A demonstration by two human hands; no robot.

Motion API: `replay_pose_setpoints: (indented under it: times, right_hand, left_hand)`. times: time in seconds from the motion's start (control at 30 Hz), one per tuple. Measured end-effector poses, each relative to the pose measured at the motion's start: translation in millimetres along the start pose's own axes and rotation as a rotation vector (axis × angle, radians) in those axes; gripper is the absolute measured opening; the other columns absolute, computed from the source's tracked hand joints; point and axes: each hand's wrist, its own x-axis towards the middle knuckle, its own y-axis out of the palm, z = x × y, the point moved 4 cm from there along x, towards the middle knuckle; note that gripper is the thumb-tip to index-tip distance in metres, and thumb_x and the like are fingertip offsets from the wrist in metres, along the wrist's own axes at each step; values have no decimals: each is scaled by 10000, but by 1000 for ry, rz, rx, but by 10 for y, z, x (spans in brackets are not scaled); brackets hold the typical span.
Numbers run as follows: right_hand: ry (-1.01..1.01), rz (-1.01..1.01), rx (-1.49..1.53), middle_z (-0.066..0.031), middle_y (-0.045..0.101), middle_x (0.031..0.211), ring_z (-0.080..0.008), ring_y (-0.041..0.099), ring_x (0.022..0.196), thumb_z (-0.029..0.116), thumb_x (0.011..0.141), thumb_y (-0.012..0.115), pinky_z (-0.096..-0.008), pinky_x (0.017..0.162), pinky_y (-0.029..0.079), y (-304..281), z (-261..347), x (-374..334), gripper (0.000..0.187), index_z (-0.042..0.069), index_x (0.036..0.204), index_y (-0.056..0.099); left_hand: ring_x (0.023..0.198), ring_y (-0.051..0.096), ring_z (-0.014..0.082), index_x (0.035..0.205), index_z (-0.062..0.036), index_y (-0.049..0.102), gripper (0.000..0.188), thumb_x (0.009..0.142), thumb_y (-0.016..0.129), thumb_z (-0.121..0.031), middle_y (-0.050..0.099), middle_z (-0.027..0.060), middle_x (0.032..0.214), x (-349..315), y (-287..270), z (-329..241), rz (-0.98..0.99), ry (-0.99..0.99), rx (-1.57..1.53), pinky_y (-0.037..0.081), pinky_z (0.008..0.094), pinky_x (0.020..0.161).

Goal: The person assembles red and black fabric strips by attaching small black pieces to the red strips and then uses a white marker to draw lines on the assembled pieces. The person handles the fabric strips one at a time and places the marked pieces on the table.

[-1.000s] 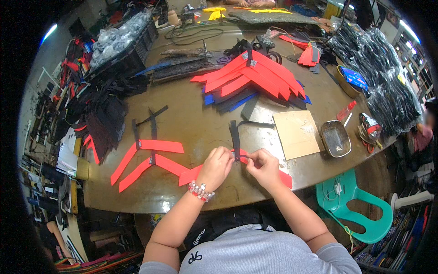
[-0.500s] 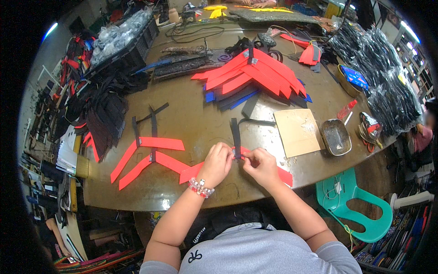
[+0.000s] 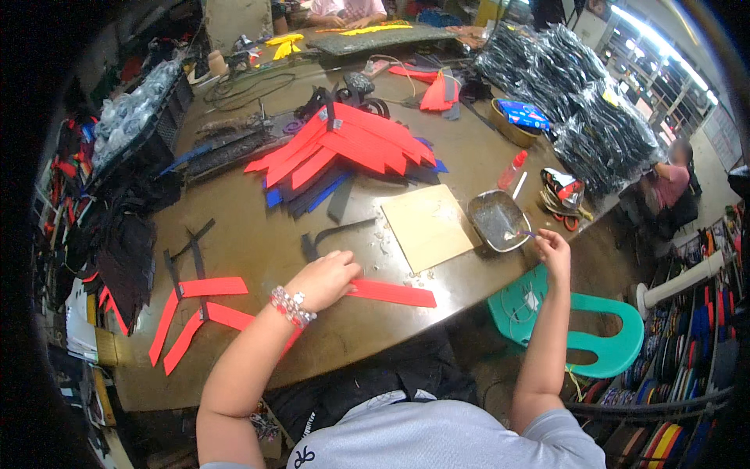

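Observation:
My left hand, with a beaded bracelet at its wrist, is closed at the bend of a red strap near the table's front edge. A black strap sticks up behind the fingers; the join itself is hidden. Off to the right, my right hand pinches a small thin stick, too small to name more exactly. The stick's tip is in a squarish metal dish, by a whitish dab. Two bent red straps with black tails lie left of my left hand.
A tan board lies left of the dish. Beyond are a stack of red straps, a red-capped bottle and plastic-wrapped black bundles. A green chair stands by the table's right front edge. Another person sits across the table.
My right hand has left the red strap and moved right to the dish, now with a thin stick in its fingers. My left hand stays at the strap. The view has swung right.

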Motion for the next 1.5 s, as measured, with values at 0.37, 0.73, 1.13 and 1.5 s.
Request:
replay_pose_setpoints:
  times: [0.37,0.73,1.13,1.5]
  right_hand:
    - [-330,-333,-385,14,586,738,-64,507,633,25,861,647,-206,564,419,310,525,-204,247,16,1104,607]
    - [-195,536,532,-43,629,784,-120,652,691,22,903,590,-243,629,554,3076,940,-1620,125,-34,1012,615]
    - [-296,484,358,-55,623,778,-107,625,662,-27,837,595,-237,602,530,3093,766,-1644,74,-48,907,599]
    - [-411,426,125,-65,631,692,-91,569,601,41,758,692,-257,573,478,3106,760,-1864,95,-24,820,661]
  left_hand:
    - [1098,550,283,941,-52,612,166,868,467,-21,613,109,1113,-583,-270,414,101,105,-112,454,354,943]
    - [829,607,349,987,-16,594,223,879,629,-207,630,164,869,-298,116,426,-236,-381,-119,500,432,762]
    - [764,594,331,861,1,584,120,886,599,-116,572,165,867,-355,257,453,-510,-455,-272,501,394,704]
    - [702,594,219,883,26,607,181,906,610,-153,601,127,836,-412,445,556,-665,-666,-386,488,331,664]
